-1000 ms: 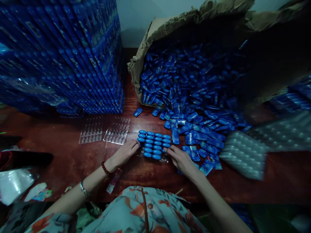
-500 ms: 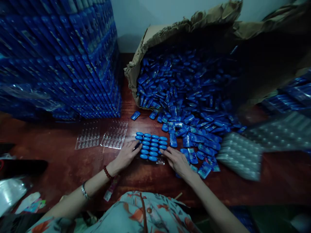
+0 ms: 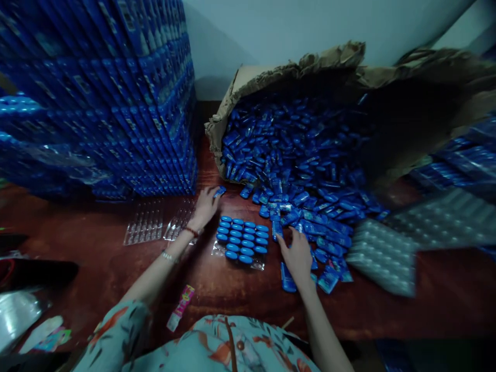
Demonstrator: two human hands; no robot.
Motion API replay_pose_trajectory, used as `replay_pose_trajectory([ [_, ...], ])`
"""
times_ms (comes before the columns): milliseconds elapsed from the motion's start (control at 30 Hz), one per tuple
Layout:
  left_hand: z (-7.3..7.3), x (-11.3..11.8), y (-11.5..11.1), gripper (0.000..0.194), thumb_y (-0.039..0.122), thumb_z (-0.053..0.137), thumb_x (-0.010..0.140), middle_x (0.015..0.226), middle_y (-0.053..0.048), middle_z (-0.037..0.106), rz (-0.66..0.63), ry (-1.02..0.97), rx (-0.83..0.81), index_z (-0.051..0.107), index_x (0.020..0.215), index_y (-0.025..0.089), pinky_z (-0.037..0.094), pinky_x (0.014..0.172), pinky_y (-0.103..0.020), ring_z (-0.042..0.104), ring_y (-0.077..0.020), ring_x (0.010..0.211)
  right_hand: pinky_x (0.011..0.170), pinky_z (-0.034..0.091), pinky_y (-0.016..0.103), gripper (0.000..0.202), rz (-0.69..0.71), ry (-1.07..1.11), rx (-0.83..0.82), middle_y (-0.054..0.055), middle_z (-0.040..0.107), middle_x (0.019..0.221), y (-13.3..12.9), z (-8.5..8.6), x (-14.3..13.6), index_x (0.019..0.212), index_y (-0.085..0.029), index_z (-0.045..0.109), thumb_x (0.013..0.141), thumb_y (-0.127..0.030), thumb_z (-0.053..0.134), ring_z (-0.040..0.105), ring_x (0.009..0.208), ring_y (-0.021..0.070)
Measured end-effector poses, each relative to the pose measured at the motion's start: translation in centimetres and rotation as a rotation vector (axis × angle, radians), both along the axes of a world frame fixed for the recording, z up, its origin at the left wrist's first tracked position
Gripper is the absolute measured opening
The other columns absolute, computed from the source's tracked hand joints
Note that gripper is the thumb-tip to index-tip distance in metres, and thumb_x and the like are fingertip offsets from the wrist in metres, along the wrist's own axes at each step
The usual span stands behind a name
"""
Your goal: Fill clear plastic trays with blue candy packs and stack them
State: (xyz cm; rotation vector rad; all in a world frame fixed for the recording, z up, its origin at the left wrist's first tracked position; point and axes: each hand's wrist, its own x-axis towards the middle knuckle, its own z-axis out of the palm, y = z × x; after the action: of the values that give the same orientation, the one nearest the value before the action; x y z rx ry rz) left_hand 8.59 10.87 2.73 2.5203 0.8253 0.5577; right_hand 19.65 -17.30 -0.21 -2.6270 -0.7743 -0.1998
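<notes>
My left hand [image 3: 205, 207] reaches forward, its thumb and forefinger closed at the edge of a single small blue packet [image 3: 220, 191]. My right hand [image 3: 298, 257] is over the near side of a spread of small blue packets [image 3: 327, 227], thumb and fingers apart, fingertips close to one upright packet [image 3: 276, 230]. Between my hands a clear blister tray [image 3: 258, 264] lies on the table, filled with rows of shiny blue oval pieces [image 3: 247, 244]. Two more clear blister trays [image 3: 144, 225] lie to the left, the nearer one partly behind my left forearm.
A torn cardboard box [image 3: 228, 98] on its side spills blue packets onto the brown table [image 3: 217, 289]. Tall stacks of blue packages [image 3: 155, 129] stand at the left. Stacked clear trays [image 3: 383, 256] sit at the right. A pink strip [image 3: 181, 307] lies near the front edge.
Both hands have left the filled blister tray. The left went forward to the lone packet; the right moved right to the loose packets. The view has tilted up slightly.
</notes>
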Motion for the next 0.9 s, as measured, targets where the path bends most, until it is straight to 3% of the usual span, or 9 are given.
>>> replay_pose_trajectory([
  [67,0.3,3.2,2.0,0.033,0.025,0.053,0.083,0.117,-0.021,0.052,0.096,0.151,-0.053,0.055,0.113,0.009,0.038,0.093,-0.044,0.049,-0.0324,0.112,0.074,0.045,0.036,0.051,-0.027,0.034,-0.175,0.017,0.061,0.103,1.0,0.6,0.0,0.116,-0.009,0.051,0.086,-0.049,0.047,0.058,0.094,0.0282],
  [167,0.0,6.2,3.0,0.025,0.015,0.057,0.075,0.104,-0.024,0.057,0.037,0.175,-0.130,0.057,0.099,0.006,0.042,0.085,-0.045,0.054,-0.0358,0.101,0.073,0.042,0.033,0.033,0.015,0.084,-0.340,0.013,0.061,0.099,1.8,1.4,-0.2,0.107,-0.013,0.053,0.087,-0.039,0.048,0.057,0.092,0.0253],
  [300,-1.2,5.9,2.2,0.021,0.009,0.054,0.073,0.094,-0.014,0.061,-0.056,0.116,-0.214,0.055,0.093,0.013,0.043,0.083,-0.038,0.058,-0.0281,0.095,0.078,0.040,0.034,0.025,0.034,0.087,-0.377,0.012,0.060,0.101,0.7,1.4,-0.9,0.104,-0.015,0.052,0.087,-0.033,0.050,0.055,0.096,0.0239],
  [400,-1.7,3.1,0.8,0.019,0.015,0.052,0.078,0.091,-0.007,0.061,-0.030,0.044,-0.253,0.052,0.096,0.017,0.044,0.081,-0.031,0.058,-0.0204,0.089,0.079,0.040,0.035,0.020,0.083,0.114,-0.307,0.013,0.062,0.097,-1.4,0.7,-1.8,0.101,-0.015,0.052,0.089,-0.029,0.047,0.056,0.094,0.0243],
  [467,-1.8,0.3,-0.4,0.018,0.024,0.050,0.082,0.088,-0.004,0.060,0.076,-0.130,-0.371,0.050,0.100,0.018,0.046,0.076,-0.027,0.058,-0.0160,0.081,0.079,0.041,0.036,0.021,0.101,0.170,-0.171,0.013,0.063,0.095,-3.2,0.2,-2.3,0.099,-0.015,0.053,0.090,-0.030,0.043,0.057,0.092,0.0241],
  [567,-1.6,-4.9,-2.5,0.025,0.034,0.055,0.080,0.084,0.000,0.058,0.258,-0.567,-0.767,0.049,0.099,0.019,0.048,0.068,-0.023,0.058,-0.0115,0.073,0.082,0.044,0.037,0.031,0.097,0.315,0.145,0.012,0.064,0.098,-6.0,-0.1,-2.6,0.100,-0.017,0.054,0.090,-0.042,0.038,0.059,0.092,0.0233],
  [633,-1.4,-8.3,-4.2,0.030,0.034,0.062,0.076,0.083,0.001,0.058,0.333,-0.725,-1.026,0.049,0.098,0.020,0.050,0.067,-0.023,0.060,-0.0102,0.069,0.079,0.047,0.035,0.037,0.116,0.478,0.276,0.009,0.066,0.094,-7.4,0.4,-2.8,0.102,-0.019,0.054,0.087,-0.050,0.040,0.061,0.087,0.0220],
  [767,-0.9,-13.4,-7.7,0.037,0.027,0.063,0.076,0.085,-0.001,0.062,0.450,-0.609,-1.407,0.044,0.107,0.022,0.056,0.063,-0.032,0.065,-0.0149,0.065,0.067,0.051,0.030,0.039,0.183,0.692,0.315,0.005,0.067,0.087,-8.4,2.7,-3.6,0.104,-0.021,0.054,0.081,-0.052,0.050,0.064,0.073,0.0188],
  [900,-0.2,-15.1,-10.2,0.050,0.019,0.061,0.078,0.115,-0.008,0.059,0.336,-0.483,-1.636,0.038,0.121,0.026,0.056,0.077,-0.044,0.066,-0.0225,0.093,0.066,0.051,0.031,0.029,0.305,0.474,0.277,0.005,0.066,0.087,-6.3,4.1,-4.2,0.096,-0.020,0.057,0.083,-0.046,0.052,0.062,0.069,0.0177],
])
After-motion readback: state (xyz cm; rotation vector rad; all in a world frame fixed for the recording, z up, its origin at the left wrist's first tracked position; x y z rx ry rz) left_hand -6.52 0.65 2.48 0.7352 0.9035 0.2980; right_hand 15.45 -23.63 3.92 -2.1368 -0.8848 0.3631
